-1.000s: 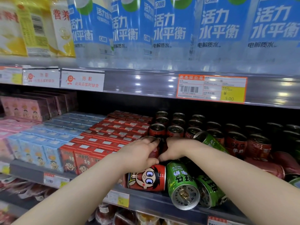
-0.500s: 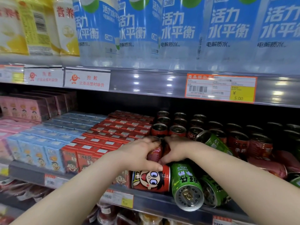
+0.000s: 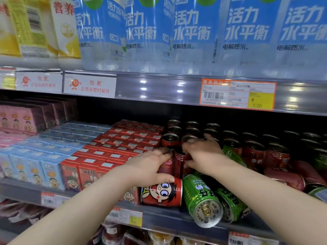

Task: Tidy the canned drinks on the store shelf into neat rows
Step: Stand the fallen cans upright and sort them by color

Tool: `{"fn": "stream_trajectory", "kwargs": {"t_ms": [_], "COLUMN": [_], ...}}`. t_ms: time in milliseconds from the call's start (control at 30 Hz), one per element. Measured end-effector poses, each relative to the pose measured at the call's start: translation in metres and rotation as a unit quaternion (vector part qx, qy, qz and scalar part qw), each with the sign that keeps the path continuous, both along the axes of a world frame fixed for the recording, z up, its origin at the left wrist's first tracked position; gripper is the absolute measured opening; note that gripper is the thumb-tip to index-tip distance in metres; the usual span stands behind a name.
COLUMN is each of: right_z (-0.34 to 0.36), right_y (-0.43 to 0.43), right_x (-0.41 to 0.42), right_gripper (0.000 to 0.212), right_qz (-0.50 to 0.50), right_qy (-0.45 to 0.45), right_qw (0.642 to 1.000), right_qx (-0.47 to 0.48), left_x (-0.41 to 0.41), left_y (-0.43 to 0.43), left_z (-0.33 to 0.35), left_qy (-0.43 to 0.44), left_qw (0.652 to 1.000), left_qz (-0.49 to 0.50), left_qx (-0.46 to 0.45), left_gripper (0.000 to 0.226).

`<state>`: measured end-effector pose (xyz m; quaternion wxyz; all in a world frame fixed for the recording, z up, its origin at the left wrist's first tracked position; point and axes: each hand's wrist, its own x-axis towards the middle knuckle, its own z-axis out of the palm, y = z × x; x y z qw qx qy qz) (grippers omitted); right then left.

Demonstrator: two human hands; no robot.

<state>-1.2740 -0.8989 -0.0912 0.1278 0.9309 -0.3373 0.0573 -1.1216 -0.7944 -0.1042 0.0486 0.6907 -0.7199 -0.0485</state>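
While both hands, left [image 3: 150, 167] and right [image 3: 203, 156], grip upright red cans [image 3: 178, 163]: aligning row; next, stand toppled green cans [image 3: 201, 198].

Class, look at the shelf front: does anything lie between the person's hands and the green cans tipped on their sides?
Nothing visible does. The right hand and left hand rest on upright red cans directly behind the tipped green cans.

Left hand [image 3: 148, 165] covers most of an upright red can [image 3: 167, 165]; grip unclear. Right hand [image 3: 203, 156] fingertips motion-blurred over a second red can [image 3: 180, 162]. Green can [image 3: 318, 192] at 4 o'clock cut by frame edge. Back-row cans [image 3: 290, 137] at 2 o'clock lost in shadow.
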Motion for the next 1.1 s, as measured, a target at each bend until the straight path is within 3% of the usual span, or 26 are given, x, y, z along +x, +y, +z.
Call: {"fn": "stream_trajectory", "kwargs": {"t_ms": [133, 200, 233, 300, 367, 433, 500, 700, 800, 967, 1100], "right_z": [0.012, 0.022, 0.026, 0.029, 0.022, 0.015, 0.013, 0.017, 0.006, -0.007, -0.012], "right_y": [0.008, 0.021, 0.029, 0.047, 0.056, 0.057, 0.055, 0.039, 0.031, 0.03, 0.036], "right_x": [-0.008, -0.022, -0.03, -0.047, -0.056, -0.058, -0.057, -0.064, -0.062, -0.063, -0.067], "right_gripper": [0.041, 0.042, 0.046, 0.063, 0.082, 0.082, 0.07, 0.023, 0.025, 0.032, 0.039], "right_qz": [0.026, 0.075, 0.107, 0.134, 0.135, 0.14, 0.13, 0.081, 0.029, -0.014, -0.008], "right_qy": [-0.052, -0.097, -0.079, 0.056, 0.161, 0.128, 0.059, -0.057, -0.116, -0.169, -0.168], "right_qw": [0.998, 0.991, 0.986, 0.972, 0.959, 0.97, 0.977, 0.97, 0.97, 0.964, 0.967], "right_qx": [0.018, 0.061, 0.101, 0.185, 0.189, 0.151, 0.157, 0.224, 0.21, 0.205, 0.192], "left_x": [0.002, 0.001, 0.0, -0.005, -0.016, -0.025, -0.031, -0.026, -0.024, -0.017, -0.019], "left_y": [0.001, 0.009, 0.013, 0.02, 0.026, 0.027, 0.024, 0.025, 0.029, 0.031, 0.037], "left_z": [-0.003, -0.002, -0.002, -0.001, -0.005, -0.014, -0.019, -0.01, -0.012, -0.019, -0.017], "left_qy": [0.032, 0.041, 0.002, -0.075, -0.139, -0.195, -0.218, -0.084, -0.055, -0.059, 0.037], "left_qw": [0.999, 0.99, 0.981, 0.961, 0.967, 0.97, 0.968, 0.988, 0.99, 0.972, 0.972], "left_qz": [-0.001, -0.032, -0.062, -0.121, -0.138, -0.113, -0.094, -0.073, -0.075, -0.091, -0.052], "left_qx": [-0.04, -0.129, -0.186, -0.238, -0.163, -0.086, -0.079, -0.104, -0.106, -0.206, -0.228], "left_gripper": [0.077, 0.068, 0.061, 0.055, 0.071, 0.091, 0.093, 0.071, 0.072, 0.062, 0.046]}}
